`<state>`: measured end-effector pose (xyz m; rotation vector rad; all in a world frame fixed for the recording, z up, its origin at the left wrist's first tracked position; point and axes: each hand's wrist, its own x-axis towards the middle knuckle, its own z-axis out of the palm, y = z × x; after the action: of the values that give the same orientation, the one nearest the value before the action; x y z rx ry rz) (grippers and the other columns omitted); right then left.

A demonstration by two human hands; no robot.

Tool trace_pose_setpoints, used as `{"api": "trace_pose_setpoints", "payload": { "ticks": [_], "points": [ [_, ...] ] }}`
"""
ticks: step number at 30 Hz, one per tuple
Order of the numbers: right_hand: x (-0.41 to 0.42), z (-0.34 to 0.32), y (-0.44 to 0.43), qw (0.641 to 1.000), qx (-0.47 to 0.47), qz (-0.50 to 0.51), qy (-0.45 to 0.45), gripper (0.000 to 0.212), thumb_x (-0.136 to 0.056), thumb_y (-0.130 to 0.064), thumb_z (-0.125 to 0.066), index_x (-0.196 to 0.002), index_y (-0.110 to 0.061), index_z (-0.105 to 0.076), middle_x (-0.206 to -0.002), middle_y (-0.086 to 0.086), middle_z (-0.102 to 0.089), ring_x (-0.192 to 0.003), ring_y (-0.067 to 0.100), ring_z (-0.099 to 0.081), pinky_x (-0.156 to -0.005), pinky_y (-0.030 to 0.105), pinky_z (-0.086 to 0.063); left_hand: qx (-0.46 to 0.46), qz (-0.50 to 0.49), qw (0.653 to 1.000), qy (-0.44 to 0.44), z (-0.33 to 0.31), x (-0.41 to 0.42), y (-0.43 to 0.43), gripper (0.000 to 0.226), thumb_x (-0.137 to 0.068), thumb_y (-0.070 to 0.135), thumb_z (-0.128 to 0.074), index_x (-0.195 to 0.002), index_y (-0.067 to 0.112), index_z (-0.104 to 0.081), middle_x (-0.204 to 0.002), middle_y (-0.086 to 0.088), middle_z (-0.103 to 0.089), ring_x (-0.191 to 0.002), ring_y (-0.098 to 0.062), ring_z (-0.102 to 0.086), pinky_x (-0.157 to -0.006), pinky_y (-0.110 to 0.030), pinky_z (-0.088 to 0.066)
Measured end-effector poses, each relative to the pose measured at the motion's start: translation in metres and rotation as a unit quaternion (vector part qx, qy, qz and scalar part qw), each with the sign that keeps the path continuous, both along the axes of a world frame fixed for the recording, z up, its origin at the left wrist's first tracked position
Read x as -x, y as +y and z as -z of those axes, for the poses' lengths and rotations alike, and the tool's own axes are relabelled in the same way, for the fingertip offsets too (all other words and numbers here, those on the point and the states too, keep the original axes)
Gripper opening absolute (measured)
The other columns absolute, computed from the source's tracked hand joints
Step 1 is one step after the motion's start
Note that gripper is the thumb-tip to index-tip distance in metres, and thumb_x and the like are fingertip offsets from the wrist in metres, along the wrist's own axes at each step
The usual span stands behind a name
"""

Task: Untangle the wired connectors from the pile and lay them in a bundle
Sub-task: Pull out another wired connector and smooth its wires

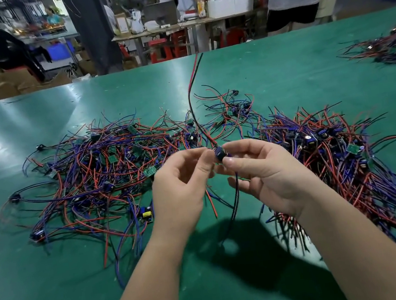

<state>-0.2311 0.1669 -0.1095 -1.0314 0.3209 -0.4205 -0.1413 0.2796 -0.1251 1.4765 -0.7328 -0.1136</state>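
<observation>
The left hand [178,178] and right hand [267,173] pinch one wired connector [220,153] above the bench [58,286]. A sizeable bundle [333,150] lies right; the tangled pile [107,168] left looks large, so the task is perhaps half done.

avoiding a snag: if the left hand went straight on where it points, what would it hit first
Probably the connector pinched by the right hand, close ahead of the left hand; depth unclear.
</observation>
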Motion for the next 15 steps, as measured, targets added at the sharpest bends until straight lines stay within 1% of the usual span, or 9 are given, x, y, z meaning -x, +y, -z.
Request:
{"api": "trace_pose_setpoints", "payload": {
  "ticks": [3,5,6,7,10,11,12,13,15],
  "points": [
    [0.000,0.001,0.004,0.999,0.029,0.019,0.014,0.028,-0.057,-0.004,-0.074,-0.083,-0.008,-0.065,-0.071,0.004,-0.068,-0.063,0.013,-0.067,-0.056,0.023,-0.055,-0.016,0.012,1.000,0.020,0.002,0.003,-0.002,0.022,-0.077,0.036,-0.070,-0.086,0.017,-0.073,-0.073,0.004,-0.073,-0.066,-0.011,-0.067,-0.069,-0.032,-0.058],
    [-0.001,0.004,0.005,0.996,0.080,0.027,0.036,0.018,-0.070,0.001,-0.072,-0.086,-0.008,-0.067,-0.073,0.003,-0.069,-0.067,0.012,-0.065,-0.057,0.022,-0.054,-0.025,0.010,0.999,0.041,0.005,0.001,-0.002,0.007,-0.081,0.027,-0.072,-0.082,0.021,-0.075,-0.072,0.002,-0.073,-0.065,-0.014,-0.068,-0.068,-0.033,-0.059],
    [-0.001,0.005,0.005,0.992,0.113,0.030,0.051,0.013,-0.077,0.000,-0.069,-0.086,-0.009,-0.069,-0.073,0.002,-0.069,-0.070,0.010,-0.064,-0.058,0.021,-0.052,-0.029,0.010,0.998,0.054,0.005,0.000,-0.003,0.006,-0.084,0.022,-0.071,-0.080,0.024,-0.074,-0.072,0.002,-0.074,-0.064,-0.015,-0.069,-0.066,-0.031,-0.058],
    [-0.001,0.006,0.006,0.987,0.140,0.035,0.064,0.011,-0.082,-0.002,-0.067,-0.085,-0.011,-0.071,-0.074,0.002,-0.069,-0.071,0.009,-0.063,-0.058,0.021,-0.051,-0.036,0.008,0.997,0.062,0.006,-0.001,-0.003,0.013,-0.087,0.018,-0.068,-0.080,0.027,-0.074,-0.071,0.004,-0.073,-0.064,-0.013,-0.068,-0.064,-0.027,-0.058],
    [-0.004,0.011,0.007,0.978,0.179,0.061,0.086,0.013,-0.086,-0.012,-0.065,-0.075,-0.014,-0.071,-0.075,0.003,-0.069,-0.068,0.009,-0.061,-0.055,0.018,-0.049,-0.057,0.004,0.997,0.057,0.006,-0.002,-0.004,0.015,-0.090,0.009,-0.064,-0.093,0.021,-0.073,-0.071,0.008,-0.072,-0.062,-0.005,-0.064,-0.064,-0.021,-0.056],
    [-0.005,0.012,0.007,0.976,0.186,0.073,0.087,0.013,-0.086,-0.015,-0.066,-0.074,-0.016,-0.071,-0.072,0.000,-0.069,-0.065,0.007,-0.061,-0.054,0.017,-0.048,-0.070,-0.002,0.997,0.031,0.006,0.000,-0.003,0.016,-0.090,0.010,-0.064,-0.102,0.015,-0.072,-0.076,0.006,-0.073,-0.065,-0.007,-0.066,-0.068,-0.024,-0.057],
    [-0.006,0.012,0.006,0.974,0.193,0.082,0.084,0.011,-0.085,-0.016,-0.068,-0.075,-0.017,-0.070,-0.069,-0.004,-0.069,-0.062,0.005,-0.060,-0.054,0.016,-0.047,-0.093,-0.011,0.995,-0.025,0.006,0.000,-0.003,0.021,-0.090,0.013,-0.064,-0.109,0.011,-0.071,-0.082,0.002,-0.073,-0.072,-0.011,-0.068,-0.075,-0.028,-0.056],
    [-0.006,0.013,0.005,0.973,0.199,0.086,0.079,0.008,-0.084,-0.015,-0.069,-0.076,-0.017,-0.070,-0.066,-0.006,-0.068,-0.059,0.003,-0.059,-0.053,0.015,-0.046,-0.123,-0.023,0.987,-0.105,0.007,0.000,-0.002,0.026,-0.090,0.018,-0.063,-0.114,0.010,-0.069,-0.088,-0.001,-0.072,-0.078,-0.013,-0.067,-0.080,-0.026,-0.052],
    [-0.007,0.014,0.003,0.973,0.206,0.088,0.064,0.008,-0.083,-0.009,-0.069,-0.078,-0.015,-0.071,-0.062,-0.005,-0.067,-0.054,0.002,-0.056,-0.051,0.014,-0.044,-0.157,-0.031,0.959,-0.234,0.007,0.003,-0.001,0.037,-0.085,0.023,-0.059,-0.119,0.009,-0.067,-0.091,-0.004,-0.067,-0.085,-0.014,-0.060,-0.081,-0.018,-0.044]
  ]
}}
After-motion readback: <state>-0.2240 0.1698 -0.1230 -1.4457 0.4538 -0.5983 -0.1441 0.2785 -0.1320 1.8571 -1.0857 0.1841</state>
